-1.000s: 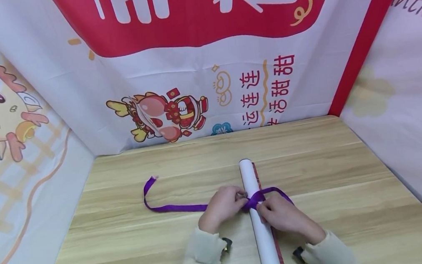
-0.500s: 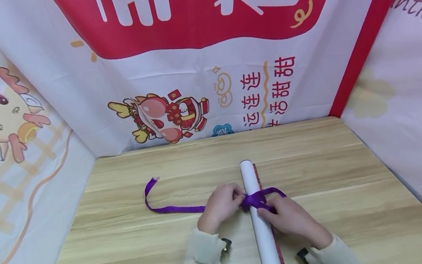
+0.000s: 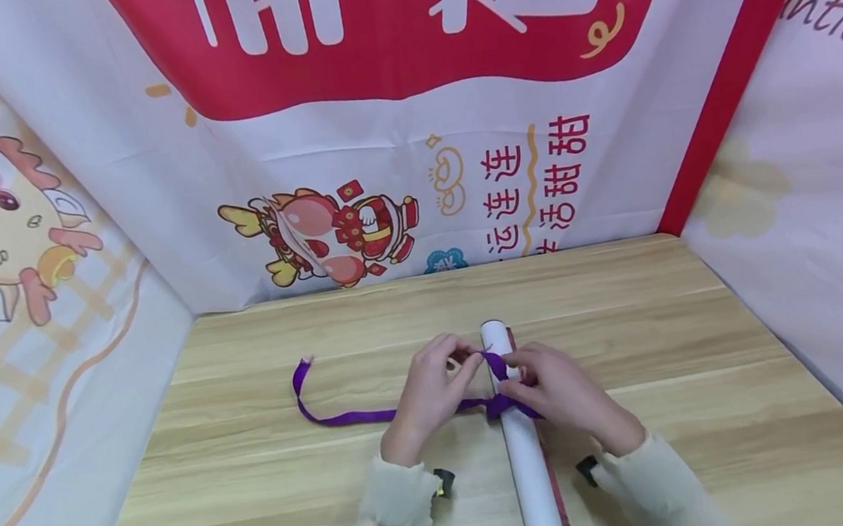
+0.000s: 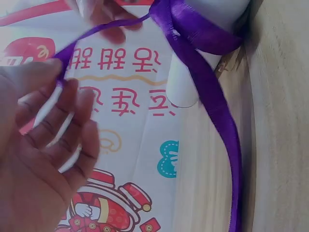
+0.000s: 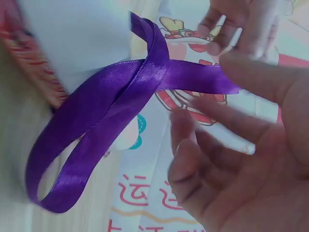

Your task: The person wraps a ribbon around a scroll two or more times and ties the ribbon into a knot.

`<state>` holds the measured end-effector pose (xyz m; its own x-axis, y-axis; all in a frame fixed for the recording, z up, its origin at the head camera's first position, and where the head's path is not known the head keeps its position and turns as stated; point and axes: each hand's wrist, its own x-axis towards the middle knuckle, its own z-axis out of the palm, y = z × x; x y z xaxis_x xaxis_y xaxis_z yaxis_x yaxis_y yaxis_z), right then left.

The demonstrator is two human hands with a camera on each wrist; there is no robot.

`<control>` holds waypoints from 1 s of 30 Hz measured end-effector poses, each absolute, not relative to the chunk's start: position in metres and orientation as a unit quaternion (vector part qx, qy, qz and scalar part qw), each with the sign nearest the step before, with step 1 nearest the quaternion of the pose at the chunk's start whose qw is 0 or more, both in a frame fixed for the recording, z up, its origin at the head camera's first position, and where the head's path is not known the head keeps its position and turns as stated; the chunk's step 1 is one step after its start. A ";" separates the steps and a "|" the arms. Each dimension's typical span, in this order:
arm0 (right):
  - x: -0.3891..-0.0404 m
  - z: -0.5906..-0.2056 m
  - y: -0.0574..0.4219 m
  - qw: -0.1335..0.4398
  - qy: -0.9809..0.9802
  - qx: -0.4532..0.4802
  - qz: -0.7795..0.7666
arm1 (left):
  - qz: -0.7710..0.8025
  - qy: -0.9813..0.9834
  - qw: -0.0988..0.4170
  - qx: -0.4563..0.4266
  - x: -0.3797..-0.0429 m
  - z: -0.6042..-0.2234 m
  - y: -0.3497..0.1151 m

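Observation:
A white rolled tube [image 3: 532, 470] lies lengthwise on the table, with a purple ribbon [image 3: 506, 402] crossed around it near its far end. Between thumb and fingertips, my left hand [image 3: 432, 383] pinches one end of the ribbon, raised above the tube; the left wrist view shows this strip [image 4: 104, 26] stretched taut. My right hand [image 3: 563, 384] is just right of the crossing. Its thumb and fingers [image 5: 186, 159] are spread apart beside the ribbon, and the thumb overlaps the strip in the right wrist view. A loop [image 5: 58, 193] hangs at the tube's side.
The ribbon's long tail [image 3: 352, 418] runs left over the wooden table [image 3: 261, 494] and curls up at its end. A red patterned strip [image 3: 560, 501] shows along the tube's right side. Printed cloths [image 3: 396, 148] stand at the back and both sides.
Both hands have moved farther up the tube. The left hand now lifts a ribbon end above the crossing, while the right hand has left the strip it held on the right.

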<state>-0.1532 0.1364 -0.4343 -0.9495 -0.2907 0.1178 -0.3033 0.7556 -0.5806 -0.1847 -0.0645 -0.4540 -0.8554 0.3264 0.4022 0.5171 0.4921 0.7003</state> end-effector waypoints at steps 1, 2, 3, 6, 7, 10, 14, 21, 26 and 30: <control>-0.156 -0.433 0.135 -0.001 -0.935 0.167 0.313 | -0.447 -0.850 0.114 -0.257 -0.185 -0.453 -0.064; -0.159 -0.432 0.135 -0.010 -0.933 0.174 0.316 | -0.452 -0.844 0.118 -0.264 -0.184 -0.452 -0.063; -0.161 -0.431 0.134 -0.016 -0.930 0.181 0.319 | -0.456 -0.841 0.116 -0.269 -0.184 -0.451 -0.063; -0.163 -0.426 0.136 -0.011 -0.920 0.185 0.345 | -0.450 -0.849 0.074 -0.266 -0.183 -0.448 -0.063; -0.163 -0.424 0.138 -0.007 -0.917 0.180 0.357 | -0.441 -0.858 0.047 -0.260 -0.183 -0.448 -0.064; -0.160 -0.415 0.141 0.000 -0.903 0.154 0.402 | -0.389 -0.887 -0.046 -0.245 -0.182 -0.451 -0.066; -0.156 -0.408 0.147 -0.005 -0.879 0.125 0.459 | -0.321 -0.903 -0.127 -0.257 -0.179 -0.461 -0.065; -0.158 -0.407 0.167 0.041 -0.869 0.090 0.485 | -0.350 -0.886 -0.155 -0.263 -0.177 -0.464 -0.070; -0.164 -0.415 0.202 0.065 -0.875 0.022 0.479 | -0.364 -0.884 -0.158 -0.247 -0.178 -0.455 -0.084; -0.169 -0.426 0.236 0.095 -0.900 -0.031 0.424 | -0.356 -0.890 -0.177 -0.225 -0.179 -0.451 -0.091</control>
<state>-0.1688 0.2361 -0.4258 -0.9800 0.1368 0.1443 -0.0242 0.6381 -0.7695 -0.1794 -0.0915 -0.4511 -0.8365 0.5256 -0.1550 0.2736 0.6457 0.7129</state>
